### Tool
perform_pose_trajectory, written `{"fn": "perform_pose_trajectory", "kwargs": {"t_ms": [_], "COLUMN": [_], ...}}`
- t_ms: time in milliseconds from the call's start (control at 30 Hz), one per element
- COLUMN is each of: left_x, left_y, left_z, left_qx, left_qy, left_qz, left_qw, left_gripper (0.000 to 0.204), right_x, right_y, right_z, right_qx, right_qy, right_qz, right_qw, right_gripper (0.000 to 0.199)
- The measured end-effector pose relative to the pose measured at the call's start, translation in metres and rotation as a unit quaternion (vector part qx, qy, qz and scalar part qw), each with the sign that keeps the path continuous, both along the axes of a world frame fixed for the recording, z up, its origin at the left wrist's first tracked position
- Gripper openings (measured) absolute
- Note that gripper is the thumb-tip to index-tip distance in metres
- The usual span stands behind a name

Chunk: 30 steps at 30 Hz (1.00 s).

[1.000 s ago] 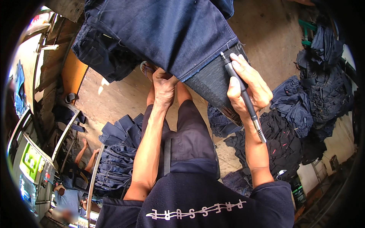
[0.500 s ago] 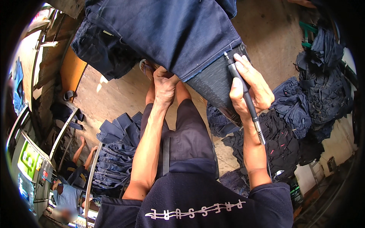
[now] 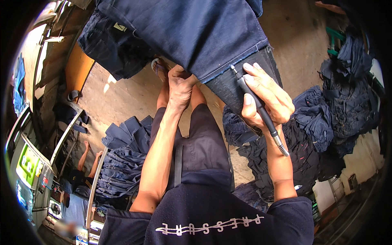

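A dark blue denim garment (image 3: 204, 32) is stretched over a flat dark board (image 3: 223, 87), which sticks out past its hem. My right hand (image 3: 267, 96) is closed around a black, pen-shaped rotary grinder (image 3: 261, 108) with a metal tip and a spring-covered cord end. The tip sits at the frayed hem, against or just off the cloth; I cannot tell which. At the garment's left lower edge, my left hand (image 3: 179, 87) is in a fist that seems to grip the denim; its fingertips are hidden.
Folded jeans (image 3: 118, 175) are stacked left of my legs. Heaps of black cloth (image 3: 302, 151) and dark denim (image 3: 347, 90) lie on the right. More denim (image 3: 110, 45) hangs at upper left. Another person (image 3: 77, 200) sits at far lower left, beside a metal frame (image 3: 65, 136).
The grinder's tip has moved left and slightly nearer along the hem with my right hand. The garment and board have shifted a little right. My left hand keeps its closed grip.
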State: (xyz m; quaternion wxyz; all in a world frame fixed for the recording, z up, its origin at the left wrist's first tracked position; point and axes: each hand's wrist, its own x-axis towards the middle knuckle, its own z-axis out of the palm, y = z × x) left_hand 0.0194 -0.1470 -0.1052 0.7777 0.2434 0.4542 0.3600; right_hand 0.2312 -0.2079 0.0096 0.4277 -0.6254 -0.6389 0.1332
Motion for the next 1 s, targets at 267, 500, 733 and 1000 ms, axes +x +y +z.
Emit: {"fn": "perform_pose_trajectory", "kwargs": {"t_ms": [267, 500, 733, 1000], "left_x": [-0.001, -0.001, -0.002, -0.058], "left_y": [-0.001, -0.001, 0.001, 0.042], "left_z": [-0.006, -0.009, -0.010, 0.055], "left_qx": [0.005, 0.012, 0.011, -0.063], "left_qy": [-0.010, -0.029, -0.022, -0.119], "left_qz": [-0.007, -0.013, -0.019, -0.087], "left_qw": [1.000, 0.999, 1.000, 0.987], "left_gripper": [0.024, 0.027, 0.026, 0.082], "right_x": [0.000, 0.000, 0.001, 0.011], "right_y": [0.002, 0.007, -0.004, -0.002], "right_z": [0.002, 0.003, -0.007, 0.005], "right_qx": [-0.013, -0.009, 0.015, 0.056], "right_qy": [0.010, 0.015, 0.002, 0.130], "right_qz": [0.078, 0.108, 0.022, -0.281], "right_qw": [0.997, 0.994, 1.000, 0.949], "right_gripper": [0.027, 0.026, 0.026, 0.049]}}
